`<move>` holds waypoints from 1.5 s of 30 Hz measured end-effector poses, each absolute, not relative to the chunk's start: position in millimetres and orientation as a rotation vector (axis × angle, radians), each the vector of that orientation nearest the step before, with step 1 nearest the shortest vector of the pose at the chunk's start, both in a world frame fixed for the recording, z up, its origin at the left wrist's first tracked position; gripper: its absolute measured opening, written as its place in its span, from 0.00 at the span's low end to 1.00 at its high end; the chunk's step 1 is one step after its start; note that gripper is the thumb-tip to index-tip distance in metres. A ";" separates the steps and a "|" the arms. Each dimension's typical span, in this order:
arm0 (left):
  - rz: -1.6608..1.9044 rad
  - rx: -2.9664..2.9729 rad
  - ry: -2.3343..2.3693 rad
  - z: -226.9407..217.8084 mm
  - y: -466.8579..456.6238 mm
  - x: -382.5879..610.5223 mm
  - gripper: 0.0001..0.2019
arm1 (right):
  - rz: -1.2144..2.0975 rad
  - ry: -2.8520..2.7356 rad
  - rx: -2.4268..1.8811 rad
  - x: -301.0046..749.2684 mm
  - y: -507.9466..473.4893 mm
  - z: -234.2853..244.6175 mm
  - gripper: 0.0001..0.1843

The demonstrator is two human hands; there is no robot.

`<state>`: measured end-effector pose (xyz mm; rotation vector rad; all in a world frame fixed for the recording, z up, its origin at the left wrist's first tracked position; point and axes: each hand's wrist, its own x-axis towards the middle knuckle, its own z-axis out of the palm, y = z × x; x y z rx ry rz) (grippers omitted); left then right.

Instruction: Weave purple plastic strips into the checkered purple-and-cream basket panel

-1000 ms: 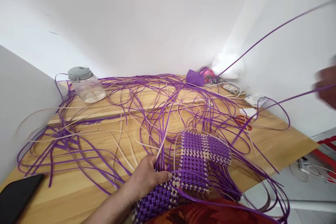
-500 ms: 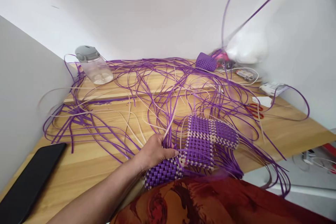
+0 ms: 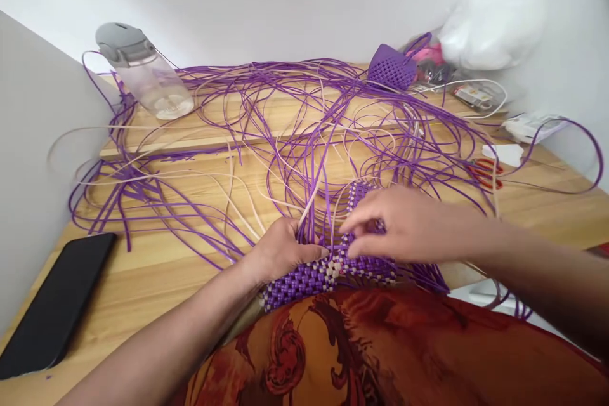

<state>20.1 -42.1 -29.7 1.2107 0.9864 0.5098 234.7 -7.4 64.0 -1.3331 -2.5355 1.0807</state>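
Note:
A flat purple and cream woven panel (image 3: 304, 276) lies at the near edge of the wooden table (image 3: 157, 266), partly over my red patterned lap. My left hand (image 3: 278, 250) is closed on the panel's left part, thumb pressed on top. Over the panel's middle, my right hand (image 3: 404, 225) has its fingers curled and pinching at the purple strands; what it holds is too small to make out. Long loose purple and cream strips (image 3: 285, 133) fan out from the panel across the table.
A clear bottle with a grey lid (image 3: 143, 73) stands at the back left. A black phone (image 3: 54, 304) lies at the near left. Red scissors (image 3: 485, 172), a small purple woven piece (image 3: 392, 68), a white bag (image 3: 495, 19) and cables sit at the back right.
My right hand, far out to the right pulling a long purple strip, has come down onto the panel. The raised strip is down. My view tilted lower.

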 end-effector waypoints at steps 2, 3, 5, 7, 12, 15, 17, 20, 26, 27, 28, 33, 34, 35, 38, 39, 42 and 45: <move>0.504 1.231 1.015 -30.2 -42.2 19.4 0.10 | 1.211 -2.522 -1.220 219.4 -29.4 48.8 0.10; 0.500 1.242 1.041 -30.7 -42.2 19.0 0.09 | 1.230 -2.493 -1.230 213.5 -34.5 42.9 0.09; 0.496 1.258 1.069 -31.9 -42.1 17.9 0.08 | 1.228 -2.385 -1.311 206.1 -36.1 34.1 0.08; 0.499 1.261 1.049 -32.9 -41.8 16.8 0.07 | 1.215 -2.337 -1.372 204.0 -32.2 28.2 0.07; 0.494 1.239 0.994 -32.7 -40.6 15.1 0.10 | 1.083 -2.369 -1.441 205.5 -23.8 20.5 0.07; 0.486 1.233 0.983 -31.4 -40.3 15.1 0.11 | 1.051 -2.439 -1.430 205.3 -21.5 19.2 0.06; 0.482 1.236 0.978 -30.6 -40.2 15.4 0.11 | 1.096 -2.459 -1.422 205.3 -19.9 19.6 0.06; 0.493 1.235 0.959 -30.2 -40.1 16.0 0.09 | 1.167 -2.440 -1.426 205.5 -17.7 19.6 0.04; 0.521 1.123 0.946 -29.8 -42.0 17.7 0.11 | 1.275 -2.362 -1.391 204.7 -15.7 11.9 0.03; 0.520 1.089 0.945 -29.6 -42.5 18.0 0.11 | 1.296 -2.336 -1.398 204.3 -16.1 10.6 0.03; 0.520 1.061 0.946 -29.3 -43.1 18.4 0.12 | 1.312 -2.309 -1.405 203.7 -16.7 9.6 0.04; 0.539 1.030 0.964 -29.4 -45.8 20.4 0.13 | 1.301 -2.266 -1.423 200.6 -21.0 10.8 0.03; 0.541 1.037 0.970 -29.5 -46.4 20.7 0.14 | 1.307 -2.264 -1.430 200.4 -21.9 11.7 0.03; 0.539 1.052 0.976 -29.4 -47.0 21.1 0.14 | 1.325 -2.260 -1.439 200.5 -22.6 12.6 0.03; 0.510 1.144 1.002 -28.2 -48.5 21.7 0.12 | 1.422 -2.240 -1.460 202.1 -24.0 14.9 0.04; 0.500 1.177 1.013 -27.6 -48.8 21.8 0.11 | 1.436 -2.239 -1.465 202.8 -24.3 15.6 0.04; 0.493 1.245 1.046 -26.5 -49.4 21.9 0.10 | 1.362 -2.253 -1.503 204.0 -25.3 17.6 0.04; 0.500 1.272 1.066 -27.4 -49.5 21.8 0.09 | 1.202 -2.299 -1.555 205.4 -28.7 21.5 0.05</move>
